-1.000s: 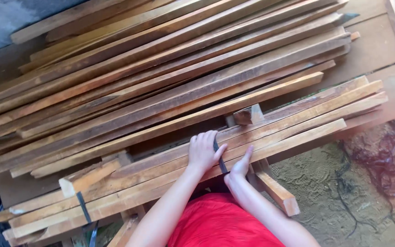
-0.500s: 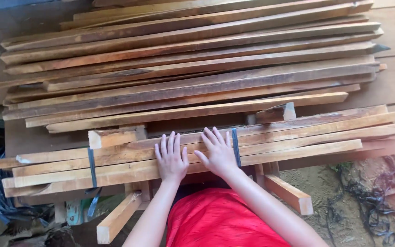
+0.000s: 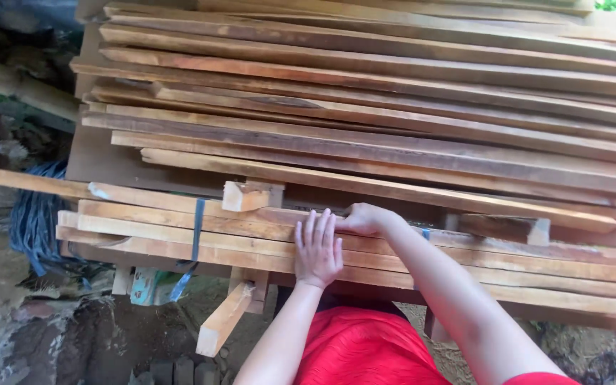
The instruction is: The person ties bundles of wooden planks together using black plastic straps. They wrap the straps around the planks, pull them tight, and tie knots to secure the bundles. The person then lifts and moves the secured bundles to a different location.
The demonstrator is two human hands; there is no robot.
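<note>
The left hand (image 3: 317,249) lies palm down on the strapped bundle of pale wooden slats (image 3: 251,235), its fingers straight, close together and pointing away from the person, not gripping anything. The right hand (image 3: 365,218) sits just beyond it and touching the same bundle, fingers curled over the far edge of the bundle's top slat; whether it pinches the slat or only hooks over it cannot be told, since the fingertips are hidden behind the wood. The two hands are close, the left one's fingertips almost meeting the right one's knuckles. The bundle runs across the view right in front of the person's red garment (image 3: 365,349). A blue strap (image 3: 197,224) wraps the bundle well to the left of the hands, its loose end hanging below the slats. Just beyond the bundle, left of the right hand, a short wooden block (image 3: 245,196) stands out end on. Farther beyond the bundle lies a broad stack of long, darker planks (image 3: 393,107), laid roughly parallel to it. Below the bundle's near side, left of the left forearm, a short pale wooden offcut (image 3: 224,319) slants down towards the ground.
</note>
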